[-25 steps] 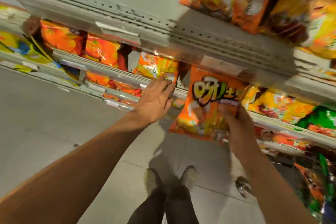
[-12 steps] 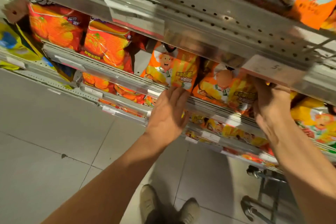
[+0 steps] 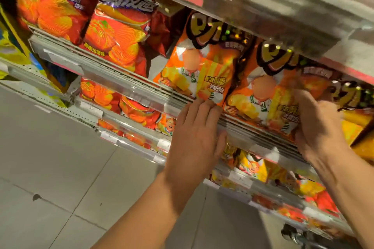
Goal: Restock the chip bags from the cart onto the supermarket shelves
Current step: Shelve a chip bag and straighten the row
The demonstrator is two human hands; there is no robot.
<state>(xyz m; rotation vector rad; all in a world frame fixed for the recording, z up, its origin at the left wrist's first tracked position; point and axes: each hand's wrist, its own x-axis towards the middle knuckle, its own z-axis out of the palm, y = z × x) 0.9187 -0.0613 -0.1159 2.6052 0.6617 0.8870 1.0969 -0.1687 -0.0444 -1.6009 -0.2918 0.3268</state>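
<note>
**Head view: an orange bag being seated on the shelf**

In the head view, the orange bag [image 3: 269, 95] being stocked is seen right of centre, standing nearly upright on the shelf [image 3: 129, 85], just beside a matching bag [image 3: 200, 68] to its left and under the shelf above. Its lower right side is gripped by the right hand [image 3: 317, 125], the fingers curled round the edge. The left hand [image 3: 194, 139] is held with straight fingers; the fingertips [image 3: 204, 105] are laid against the bottom corner of the matching bag and the shelf lip, and nothing is grasped by it. Red bags [image 3: 119, 32] are lined up toward the upper left of the frame. A part of what may be the cart [image 3: 299, 236] is glimpsed at the lower right; no bags can be seen in it.

The bag is judged to be light, puffed with air and soft, with a glossy film that is likely to slip under a loose grip. Its contents are brittle, so the middle should not be squeezed. It is best taken by the side seams or the crimped top, or steadied with flat fingers on the face, and pushed back gently until the base is seated behind the lip. Crowding against the neighbour could tip it forward, so a flat hand may be wanted until it stands.
</note>
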